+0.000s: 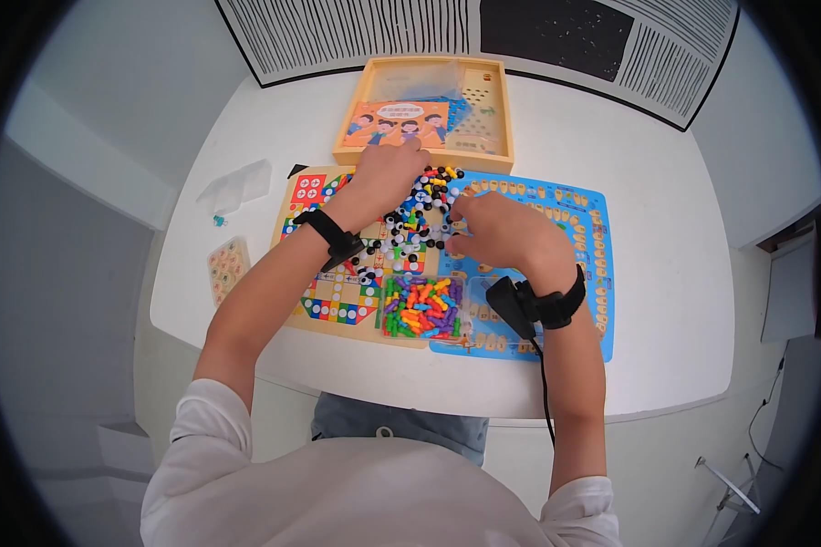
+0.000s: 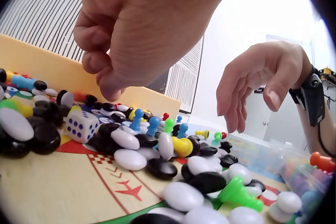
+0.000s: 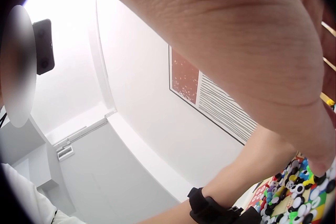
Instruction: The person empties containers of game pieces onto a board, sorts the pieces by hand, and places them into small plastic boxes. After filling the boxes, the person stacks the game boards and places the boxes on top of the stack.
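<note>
My left hand [image 1: 388, 182] reaches over a heap of black and white game stones [image 2: 130, 159], with curled fingers pointing down just above it; no piece shows in its grasp. Among the stones lie a white die with blue dots [image 2: 81, 126] and coloured pawns, such as a green pawn [image 2: 237, 195] and a blue pawn [image 2: 153, 126]. My right hand [image 1: 502, 228] hovers at the heap's right side, its fingers loosely bent and apart from the thumb, holding nothing visible. In the right wrist view its palm side covers much of the picture. The heap lies on a colourful game board [image 1: 337, 290].
A blue board [image 1: 602, 273] lies on the right. A clear box of coloured pawns [image 1: 424, 308] stands near the front. Behind is a wooden tray [image 1: 509, 118] with an orange booklet [image 1: 397, 125]. An empty clear container [image 1: 237, 189] and a small patterned card [image 1: 229, 271] lie left.
</note>
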Demonstrator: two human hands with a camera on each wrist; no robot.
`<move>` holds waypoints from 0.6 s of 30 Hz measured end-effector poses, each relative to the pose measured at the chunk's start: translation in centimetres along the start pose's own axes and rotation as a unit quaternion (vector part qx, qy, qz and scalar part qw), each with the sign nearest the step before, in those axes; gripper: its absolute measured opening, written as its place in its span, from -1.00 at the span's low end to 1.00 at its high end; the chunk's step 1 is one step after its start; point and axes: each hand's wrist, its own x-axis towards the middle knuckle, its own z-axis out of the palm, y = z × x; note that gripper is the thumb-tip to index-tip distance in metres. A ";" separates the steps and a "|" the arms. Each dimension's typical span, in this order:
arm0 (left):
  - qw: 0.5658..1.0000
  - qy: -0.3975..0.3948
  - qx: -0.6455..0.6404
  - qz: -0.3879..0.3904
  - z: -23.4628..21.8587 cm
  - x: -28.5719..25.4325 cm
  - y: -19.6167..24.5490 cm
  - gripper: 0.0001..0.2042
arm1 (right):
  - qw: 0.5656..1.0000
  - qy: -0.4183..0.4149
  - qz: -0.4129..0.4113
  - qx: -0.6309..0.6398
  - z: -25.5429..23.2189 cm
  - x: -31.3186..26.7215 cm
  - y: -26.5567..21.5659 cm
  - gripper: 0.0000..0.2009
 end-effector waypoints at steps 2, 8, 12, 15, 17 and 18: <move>0.999 0.016 -0.029 -0.015 -0.3 0.1 0.3 -0.91 | 1.000 -0.002 0.000 -0.002 -0.3 -0.1 -0.2 -0.54; 1.000 0.001 0.011 0.008 0.1 0.8 1.5 -0.92 | 0.999 -0.022 0.016 0.038 -0.4 -0.2 -0.4 -0.55; 0.999 0.005 -0.020 0.028 0.5 1.3 1.3 -0.92 | 0.999 -0.025 0.022 0.043 -0.5 -0.3 -0.5 -0.56; 0.999 -0.011 -0.028 0.020 -0.2 1.3 1.3 -0.90 | 0.998 -0.023 0.020 0.049 -0.6 -0.3 -0.5 -0.56; 0.999 -0.024 -0.049 -0.003 -1.1 1.3 1.8 -0.88 | 0.998 -0.022 0.019 0.049 -0.6 -0.3 -0.4 -0.56; 0.996 -0.016 -0.088 -0.004 -1.2 1.3 2.0 -0.87 | 0.998 -0.025 0.019 0.047 -0.5 -0.1 -0.3 -0.57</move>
